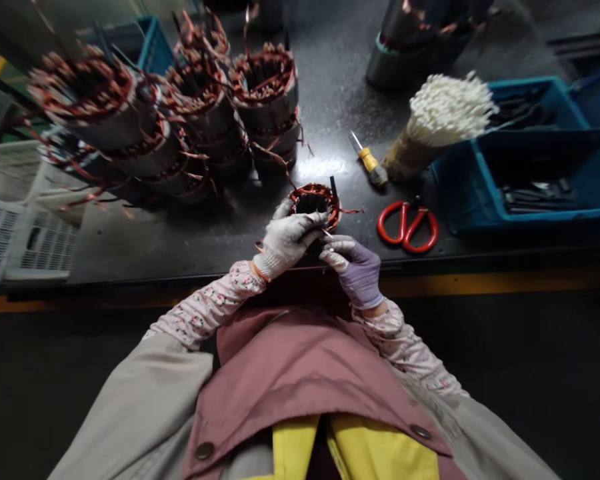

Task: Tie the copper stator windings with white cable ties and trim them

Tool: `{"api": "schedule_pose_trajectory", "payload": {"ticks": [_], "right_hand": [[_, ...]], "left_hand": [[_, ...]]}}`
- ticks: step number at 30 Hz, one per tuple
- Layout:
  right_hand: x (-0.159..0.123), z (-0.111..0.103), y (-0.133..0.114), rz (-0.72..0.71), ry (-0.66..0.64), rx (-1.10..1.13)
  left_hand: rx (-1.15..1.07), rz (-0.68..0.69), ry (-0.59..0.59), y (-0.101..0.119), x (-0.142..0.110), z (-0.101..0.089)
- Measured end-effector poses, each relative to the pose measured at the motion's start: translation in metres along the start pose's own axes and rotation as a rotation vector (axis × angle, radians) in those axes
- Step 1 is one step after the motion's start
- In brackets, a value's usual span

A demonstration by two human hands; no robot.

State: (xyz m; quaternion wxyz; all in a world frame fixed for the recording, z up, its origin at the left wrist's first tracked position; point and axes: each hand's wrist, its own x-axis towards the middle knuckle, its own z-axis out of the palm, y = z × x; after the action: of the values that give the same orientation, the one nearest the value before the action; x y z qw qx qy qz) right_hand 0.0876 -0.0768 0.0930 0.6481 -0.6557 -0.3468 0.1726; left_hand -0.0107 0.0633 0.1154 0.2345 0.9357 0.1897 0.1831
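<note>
A small stator core with copper windings (314, 199) stands near the front edge of the dark workbench (190, 233). My left hand (286, 240), in a white glove, is wrapped over its near rim and holds it. My right hand (355, 267), in a purple glove, is just right of it, its fingers pinched on a thin pale strip (329, 234) at the core's near edge. A dark strip (333, 187) sticks up from the far side of the core.
Stacks of wound stators (190, 113) fill the back left. Red-handled scissors (408, 227), a yellow-handled screwdriver (367, 160) and a bundle of white sticks (443, 113) lie to the right, beside blue bins (530, 167). White crates (25, 233) stand at the left.
</note>
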Motion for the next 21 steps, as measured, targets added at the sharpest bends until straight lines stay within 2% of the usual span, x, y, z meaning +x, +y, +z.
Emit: {"api": "schedule_pose_trajectory", "payload": {"ticks": [3, 6, 11, 17, 21], "right_hand": [[-0.003, -0.006, -0.014, -0.06, -0.05, -0.1], [0.003, -0.005, -0.02, -0.112, -0.085, -0.222], [0.019, 0.003, -0.009, -0.024, -0.088, -0.37], [0.012, -0.002, -0.014, -0.063, -0.099, -0.372], [0.02, 0.002, -0.002, -0.049, -0.106, -0.443]], "left_hand": [[-0.07, 0.102, 0.013, -0.006, 0.002, 0.005], [-0.101, 0.13, 0.038, -0.011, 0.002, 0.006], [-0.104, 0.159, 0.038, -0.012, 0.001, 0.008], [-0.112, 0.155, 0.089, -0.014, 0.0, 0.012], [-0.112, 0.202, 0.069, -0.016, -0.001, 0.01]]}}
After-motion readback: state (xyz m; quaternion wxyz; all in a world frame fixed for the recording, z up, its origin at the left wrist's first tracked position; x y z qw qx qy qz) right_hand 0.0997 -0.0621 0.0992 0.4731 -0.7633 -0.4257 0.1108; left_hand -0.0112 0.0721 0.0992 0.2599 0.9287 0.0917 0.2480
